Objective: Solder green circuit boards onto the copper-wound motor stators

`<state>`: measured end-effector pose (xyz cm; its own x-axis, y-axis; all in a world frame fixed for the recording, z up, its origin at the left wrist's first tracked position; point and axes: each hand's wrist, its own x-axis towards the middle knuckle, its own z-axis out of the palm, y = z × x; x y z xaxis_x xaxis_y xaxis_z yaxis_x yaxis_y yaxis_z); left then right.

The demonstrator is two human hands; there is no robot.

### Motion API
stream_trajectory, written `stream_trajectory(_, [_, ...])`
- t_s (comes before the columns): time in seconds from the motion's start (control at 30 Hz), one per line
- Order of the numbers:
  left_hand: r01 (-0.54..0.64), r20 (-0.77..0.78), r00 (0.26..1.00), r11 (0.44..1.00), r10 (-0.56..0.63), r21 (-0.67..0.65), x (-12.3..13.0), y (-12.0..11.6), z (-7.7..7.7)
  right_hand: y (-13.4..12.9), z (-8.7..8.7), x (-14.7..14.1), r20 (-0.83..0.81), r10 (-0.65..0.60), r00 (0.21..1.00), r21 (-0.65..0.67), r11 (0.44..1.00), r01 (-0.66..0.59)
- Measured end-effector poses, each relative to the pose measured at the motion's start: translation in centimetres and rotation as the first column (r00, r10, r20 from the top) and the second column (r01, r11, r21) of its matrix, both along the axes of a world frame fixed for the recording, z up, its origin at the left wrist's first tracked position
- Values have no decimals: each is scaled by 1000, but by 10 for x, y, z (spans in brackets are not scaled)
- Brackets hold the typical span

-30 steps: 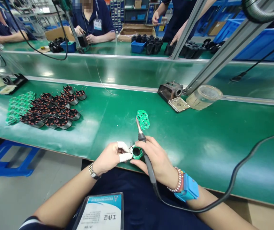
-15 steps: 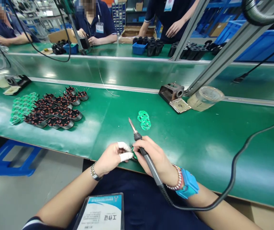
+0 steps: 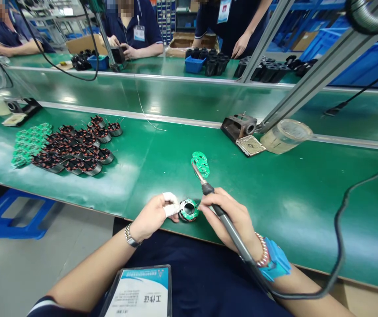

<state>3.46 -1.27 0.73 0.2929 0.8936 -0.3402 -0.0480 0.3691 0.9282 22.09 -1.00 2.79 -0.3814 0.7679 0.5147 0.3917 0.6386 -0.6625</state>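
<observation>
From my remote seat, the long green tabletop fills the view, and everything on it reads best from one landmark: the small round stator with a green circuit board on top, sitting near the tabletop's front edge. Well to its left lie rows of copper-wound stators beside a heap of green boards; farther off, beyond it and to the right, stands a worn soldering-iron stand. Just beyond the stator is a small stack of loose circuit boards. My left hand is curled at the stator's left side, its taped fingers right against the rim; whether they pinch or only steady it, I cannot tell. My right hand is closed pen-style around a soldering iron, its tip over the loose boards. I'd judge the stator small but stiff and fairly dense, the board thin and brittle – so I'd take it by the metal rim, never by the fine wires.
</observation>
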Motion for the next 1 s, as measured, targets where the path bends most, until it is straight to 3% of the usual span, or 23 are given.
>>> stream_trajectory(0.2, [-16,-42,999,999,18,45,1,-2,-4,-15,12,17,17,48,999,62,997,-49])
stream_trajectory(0.37, [-40,-96,994,997,47,73,3,-4,-2,-20,17,19,-8,56,998,-28,998,-56])
stream_trajectory(0.63, [-24,-112,993,995,35,93,3,-3,1,-19,14,15,-37,106,994,-54,993,-108])
stream_trajectory(1.0, [-36,-104,994,996,44,79,3,-3,-1,-20,15,19,-30,70,997,-51,996,-71])
